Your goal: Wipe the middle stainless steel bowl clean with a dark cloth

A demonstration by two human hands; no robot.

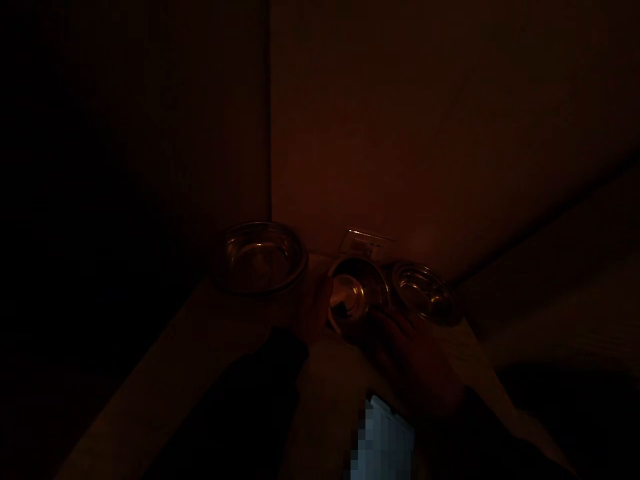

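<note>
In the very dim head view, a shiny metal bowl (357, 263) sits in the middle of the wooden surface. My left hand (314, 312) grips its left rim, with the fingers mostly lost in shadow. At the lower right rim, my right hand (413, 353) lies against the bowl with its fingers close together and bent. Inside the bowl the bottom shines, and a small dark patch there is too dim to identify.
A wider metal bowl (260, 290) stands at the left, and a shallow metal dish (425, 290) at the right. Behind them is a wall with a socket plate (369, 244). A lit, blurred screen (387, 440) lies at the front of the wooden surface (165, 373).
</note>
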